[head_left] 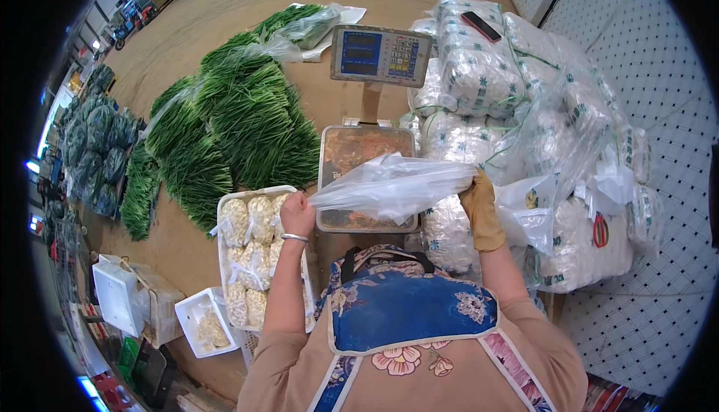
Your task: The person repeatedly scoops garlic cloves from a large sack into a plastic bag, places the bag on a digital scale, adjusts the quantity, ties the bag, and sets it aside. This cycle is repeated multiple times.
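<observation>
Here it is: the crumpled, translucent white plastic bag [401,187], strung out at the centre of the dial! At its 9 o'clock end the bare left hand [298,216] is balled into a fist around gathered film; at 3 o'clock the tan-gloved right hand [479,208] is curled tight on the other end. Gripped from both sides, the thin film seems drawn out so it can't sag. Beneath it, the rusty, square scale platform [363,148]; its grey boxed display [380,55] stands at 12 o'clock, turned this way, presumably for easy reading. At 8, cream-coloured bundles [257,255] sit in rows inside a shallow white crate [222,247], likely to pack closely. Long green stalks [255,112] sprawl at 10, clear-wrapped white packs [479,75] pile up at 2.

Now the tricky bits: the bag covers part of the platform, and whether they touch, nobody can tell. Gripping fingertips are hidden, the bag's mouth is impossible to make out, and the left forearm [284,296] blocks some of the bundles.
</observation>
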`<state>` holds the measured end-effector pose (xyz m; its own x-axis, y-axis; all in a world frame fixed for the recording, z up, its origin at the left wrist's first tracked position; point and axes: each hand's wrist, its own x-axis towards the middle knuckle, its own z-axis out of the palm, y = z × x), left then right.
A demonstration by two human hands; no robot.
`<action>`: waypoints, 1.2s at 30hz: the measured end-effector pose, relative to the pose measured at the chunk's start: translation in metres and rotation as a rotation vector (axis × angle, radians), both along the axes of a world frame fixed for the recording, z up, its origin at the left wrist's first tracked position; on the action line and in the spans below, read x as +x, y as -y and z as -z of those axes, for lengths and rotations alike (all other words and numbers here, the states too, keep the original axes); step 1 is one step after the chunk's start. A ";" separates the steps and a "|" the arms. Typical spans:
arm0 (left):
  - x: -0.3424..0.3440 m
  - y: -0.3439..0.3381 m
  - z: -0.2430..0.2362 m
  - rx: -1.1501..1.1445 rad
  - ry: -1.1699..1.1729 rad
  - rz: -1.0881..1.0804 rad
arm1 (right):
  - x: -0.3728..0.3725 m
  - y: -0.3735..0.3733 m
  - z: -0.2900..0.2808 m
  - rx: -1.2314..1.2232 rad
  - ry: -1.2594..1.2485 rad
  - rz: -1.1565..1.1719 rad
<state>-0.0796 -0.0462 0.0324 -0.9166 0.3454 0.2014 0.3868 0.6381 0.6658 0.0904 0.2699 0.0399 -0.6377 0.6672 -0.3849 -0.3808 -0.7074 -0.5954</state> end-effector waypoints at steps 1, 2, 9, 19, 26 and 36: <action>-0.003 0.001 0.003 -0.009 0.019 -0.013 | 0.000 -0.001 0.007 0.212 0.089 -0.021; -0.006 0.001 0.010 -0.017 0.038 -0.025 | 0.000 -0.003 0.019 0.425 0.179 -0.043; 0.061 -0.099 -0.061 0.124 -0.474 0.300 | -0.042 0.070 -0.053 1.361 0.509 -0.398; -0.007 -0.038 -0.008 0.140 -0.278 0.119 | -0.011 0.021 -0.013 2.067 0.929 -0.448; 0.013 -0.012 0.001 0.554 0.918 0.357 | -0.002 0.010 -0.004 1.616 0.687 -0.402; -0.036 -0.002 -0.022 1.676 1.230 0.365 | -0.001 0.045 0.012 0.340 0.093 -0.747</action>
